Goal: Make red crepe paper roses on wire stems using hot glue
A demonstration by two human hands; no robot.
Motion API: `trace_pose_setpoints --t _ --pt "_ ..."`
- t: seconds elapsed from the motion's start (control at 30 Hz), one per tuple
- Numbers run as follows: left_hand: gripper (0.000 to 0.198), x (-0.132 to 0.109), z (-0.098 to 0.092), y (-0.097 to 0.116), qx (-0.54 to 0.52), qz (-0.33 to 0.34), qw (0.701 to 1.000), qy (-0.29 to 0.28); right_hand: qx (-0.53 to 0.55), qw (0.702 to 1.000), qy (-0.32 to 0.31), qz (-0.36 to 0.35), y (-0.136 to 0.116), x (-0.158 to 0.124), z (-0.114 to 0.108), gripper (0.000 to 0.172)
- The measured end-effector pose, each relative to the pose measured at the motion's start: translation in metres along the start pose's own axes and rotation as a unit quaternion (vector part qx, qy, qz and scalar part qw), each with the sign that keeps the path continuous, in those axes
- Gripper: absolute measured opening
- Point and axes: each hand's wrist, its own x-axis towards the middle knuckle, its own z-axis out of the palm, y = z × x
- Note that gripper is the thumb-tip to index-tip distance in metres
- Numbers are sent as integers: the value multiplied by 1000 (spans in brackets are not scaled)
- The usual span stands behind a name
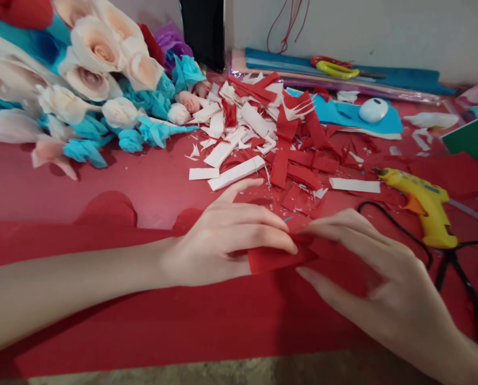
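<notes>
My left hand (226,235) and my right hand (375,272) meet over a small red crepe paper piece (279,258) low in the middle of the head view. The left fingers pinch its left end with the thumb underneath. The right hand pinches the other end between thumb and fingers, and part of the paper lies in its palm. Under both hands lies a long red crepe sheet (143,315) with scalloped petal shapes cut along its top edge.
A yellow glue gun (425,206) with a black cord (455,267) lies at the right. Red and white paper strips (263,139) are heaped behind the hands. Paper roses (98,69) in cream and blue fill the back left. Yellow scissors (337,68) and a white oval object (373,109) are at the back.
</notes>
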Motion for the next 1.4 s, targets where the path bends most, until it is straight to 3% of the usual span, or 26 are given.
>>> trace_pose_setpoints --t 0.17,0.47,0.57,0.67,0.77,0.83,1.17,1.4 --pt "9 2 1 1 -5 0 1000 -9 74 994 -35 70 0 3 0 19" --pt "8 0 -1 3 -23 -45 998 -28 190 976 -26 106 3 4 1 18" --pt "35 -1 1 4 -84 -108 990 -20 262 950 -46 161 5 3 3 23" --pt "62 0 6 8 -201 -203 958 41 386 894 -70 217 6 2 5 20" --pt "41 3 10 15 -278 -285 917 33 476 840 -93 242 8 1 8 14" --pt "27 4 11 20 -308 -312 899 16 496 825 -100 251 7 0 10 11" --pt "28 5 10 31 -362 -366 857 19 501 826 -129 226 -1 -2 11 7" --pt "27 5 9 31 -359 -371 856 13 510 817 -138 231 -3 -1 12 8"
